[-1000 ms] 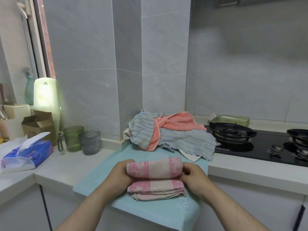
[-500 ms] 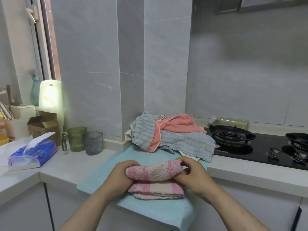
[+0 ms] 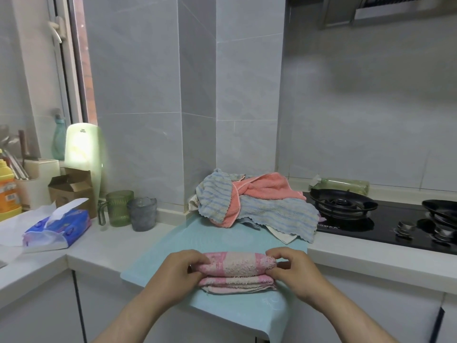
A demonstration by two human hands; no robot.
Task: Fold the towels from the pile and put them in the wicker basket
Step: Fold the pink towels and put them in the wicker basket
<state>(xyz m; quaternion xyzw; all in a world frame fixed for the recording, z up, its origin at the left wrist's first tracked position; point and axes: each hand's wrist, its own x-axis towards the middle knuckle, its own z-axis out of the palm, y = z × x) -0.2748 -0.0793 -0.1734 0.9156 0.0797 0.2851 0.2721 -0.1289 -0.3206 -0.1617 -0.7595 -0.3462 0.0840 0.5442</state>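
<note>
Both hands (image 3: pixel 179 269) gripping pink towel (image 3: pixel 237 264)

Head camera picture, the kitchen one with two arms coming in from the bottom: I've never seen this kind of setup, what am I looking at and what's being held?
There is no machine here. A person wears a camera on the head, looking forward and down, so the two arms entering from the bottom are that person's own. The left hand and right hand each grip one end of a pink and white towel, whose upper layer is doubled over the layers lying on a teal mat. Behind it sits a pile of towels, striped blue and coral, not yet folded. To the left are a tissue pack, a green mug and a grey cup; to the right, a gas stove. No wicker basket shows in this view.
</note>
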